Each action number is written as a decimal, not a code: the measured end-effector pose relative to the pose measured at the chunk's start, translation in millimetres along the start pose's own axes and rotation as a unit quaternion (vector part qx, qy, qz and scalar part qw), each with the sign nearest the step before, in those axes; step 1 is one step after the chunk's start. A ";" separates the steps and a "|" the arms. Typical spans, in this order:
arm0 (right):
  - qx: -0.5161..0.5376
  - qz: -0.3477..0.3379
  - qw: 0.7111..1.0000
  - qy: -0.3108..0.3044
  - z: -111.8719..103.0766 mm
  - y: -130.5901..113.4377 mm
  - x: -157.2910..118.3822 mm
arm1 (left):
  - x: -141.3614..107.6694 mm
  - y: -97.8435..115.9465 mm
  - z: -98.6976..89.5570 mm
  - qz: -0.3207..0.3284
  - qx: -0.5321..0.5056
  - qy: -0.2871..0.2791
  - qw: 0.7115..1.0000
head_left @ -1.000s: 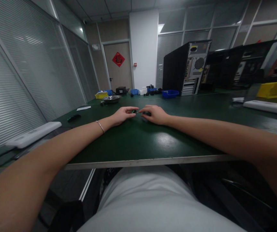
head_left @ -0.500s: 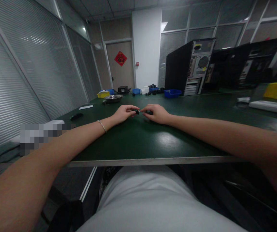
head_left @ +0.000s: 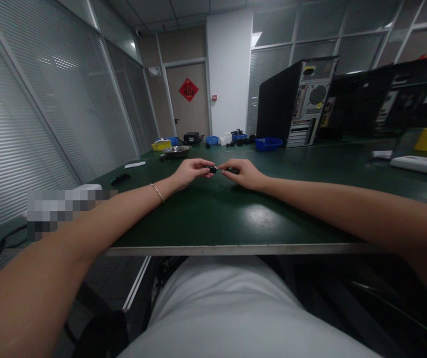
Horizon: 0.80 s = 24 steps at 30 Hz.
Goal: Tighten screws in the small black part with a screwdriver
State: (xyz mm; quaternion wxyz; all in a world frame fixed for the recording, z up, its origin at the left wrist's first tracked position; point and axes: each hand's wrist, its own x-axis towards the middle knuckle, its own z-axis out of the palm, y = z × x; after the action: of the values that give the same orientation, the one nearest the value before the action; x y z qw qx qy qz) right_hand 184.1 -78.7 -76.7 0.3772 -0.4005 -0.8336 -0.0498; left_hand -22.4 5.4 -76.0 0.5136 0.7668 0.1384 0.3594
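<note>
Both hands meet above the dark green table point(head_left: 213, 226), near the middle of the view. My left hand point(head_left: 192, 171), with a bracelet on its wrist, pinches a small black part point(head_left: 212, 169) between thumb and fingers. Facing it from the right, my right hand point(head_left: 243, 174) is closed on a thin tool point(head_left: 219, 169) with a metal tip and a dark handle mostly hidden by the fingers. The tip points left and reaches the black part; whether they touch is too small to tell.
A metal dish point(head_left: 176, 151), a yellow bin point(head_left: 161, 145) and a blue tray point(head_left: 269, 144) stand toward the back. At the right back rises a computer case point(head_left: 295, 102). A dark object point(head_left: 120, 179) lies on the left. The table's front edge point(head_left: 235, 249) runs below the forearms.
The metal tip in my right hand now shows more clearly against the black part. My left hand has tilted slightly. The whole view has shifted a little.
</note>
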 end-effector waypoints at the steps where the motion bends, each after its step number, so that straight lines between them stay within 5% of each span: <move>1: 0.002 -0.001 1.000 0.000 -0.3 -0.6 -0.1 | 0.0 0.1 -0.3 -0.002 -0.007 0.000 1.000; 15: 0.010 -0.005 1.000 0.004 0.9 3.4 1.1 | 1.3 -2.5 0.5 -0.038 -0.068 0.004 0.997; 24: -0.030 0.004 1.000 0.002 -1.8 -1.2 -0.2 | 4.3 -4.9 -11.1 -0.069 0.076 0.007 0.995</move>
State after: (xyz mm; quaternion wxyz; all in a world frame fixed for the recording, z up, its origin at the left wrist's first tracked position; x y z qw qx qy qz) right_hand 184.4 -80.3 -75.3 0.3671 -0.4150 -0.8291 -0.0743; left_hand -26.3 17.7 -76.2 0.4761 0.7898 0.2218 0.3169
